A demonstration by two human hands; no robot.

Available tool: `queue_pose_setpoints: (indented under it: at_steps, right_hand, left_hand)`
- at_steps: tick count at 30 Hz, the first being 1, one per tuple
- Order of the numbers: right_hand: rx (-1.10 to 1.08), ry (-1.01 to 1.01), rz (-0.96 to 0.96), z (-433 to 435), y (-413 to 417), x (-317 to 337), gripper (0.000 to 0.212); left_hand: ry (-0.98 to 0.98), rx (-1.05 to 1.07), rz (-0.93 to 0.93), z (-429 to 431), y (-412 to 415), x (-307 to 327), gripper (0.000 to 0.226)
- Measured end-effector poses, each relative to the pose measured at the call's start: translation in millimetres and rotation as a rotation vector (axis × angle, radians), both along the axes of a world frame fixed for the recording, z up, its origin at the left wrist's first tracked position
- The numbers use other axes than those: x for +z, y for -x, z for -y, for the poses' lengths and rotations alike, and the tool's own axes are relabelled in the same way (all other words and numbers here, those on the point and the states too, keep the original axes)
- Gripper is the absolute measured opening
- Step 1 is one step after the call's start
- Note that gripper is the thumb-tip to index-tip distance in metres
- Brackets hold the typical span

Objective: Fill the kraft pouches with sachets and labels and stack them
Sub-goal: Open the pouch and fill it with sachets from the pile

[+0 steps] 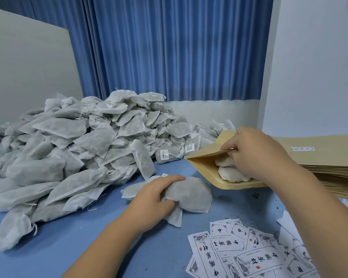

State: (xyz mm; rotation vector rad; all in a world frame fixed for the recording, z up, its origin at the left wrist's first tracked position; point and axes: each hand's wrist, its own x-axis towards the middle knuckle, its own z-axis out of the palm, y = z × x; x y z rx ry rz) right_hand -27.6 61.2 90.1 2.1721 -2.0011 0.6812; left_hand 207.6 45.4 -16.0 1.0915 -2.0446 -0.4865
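Observation:
A kraft pouch [207,155] lies open on the blue table, its mouth facing left. My right hand [255,155] pinches its upper lip and holds the mouth open. Two grey-white sachets [232,173] show inside the pouch. My left hand [155,197] grips a loose sachet [191,195] on the table just left of the pouch. A big heap of sachets [78,149] fills the left and middle. Printed paper labels [243,251] lie scattered at the front right.
A stack of flat kraft pouches [329,167] lies at the right, beside the white wall. A grey board [28,73] leans at the back left, in front of a blue curtain [169,47]. Bare blue tabletop [72,247] shows at the front left.

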Motion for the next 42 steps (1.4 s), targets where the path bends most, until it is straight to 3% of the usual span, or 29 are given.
queue_pose_setpoints:
  at_steps: [3, 11, 15, 21, 30, 37, 42]
  right_hand:
    - [-0.004, 0.001, 0.007, -0.5, -0.7, -1.4, 0.026]
    - [-0.001, -0.005, 0.039, -3.0, 0.4, -0.3, 0.019]
    - [0.006, 0.007, 0.046, -2.1, 1.5, -0.1, 0.03]
    - [0.013, 0.023, 0.045, 0.6, 3.7, 0.1, 0.037]
    - [0.031, 0.039, 0.023, -3.5, 3.4, 2.8, 0.036]
    - [0.009, 0.054, 0.06, -4.9, 10.7, 8.3, 0.032]
    - [0.007, 0.044, 0.038, -6.4, 11.0, 10.2, 0.031]
  left_hand:
    - [-0.036, 0.002, -0.063, -4.9, 2.4, 2.9, 0.056]
    - [-0.192, -0.013, -0.452, -22.8, 1.0, 23.0, 0.033]
    - [-0.212, -0.109, -0.557, -32.1, 6.2, 28.4, 0.035]
    - [-0.278, -0.148, -0.482, -35.2, 23.8, 25.9, 0.036]
    - [-0.1, -0.062, -0.226, -42.9, 65.6, 63.6, 0.027]
    - [-0.245, -0.157, -0.25, -44.1, 88.3, 81.2, 0.031]
    - [-0.24, -0.091, -0.251, -34.9, 102.0, 78.5, 0.031]
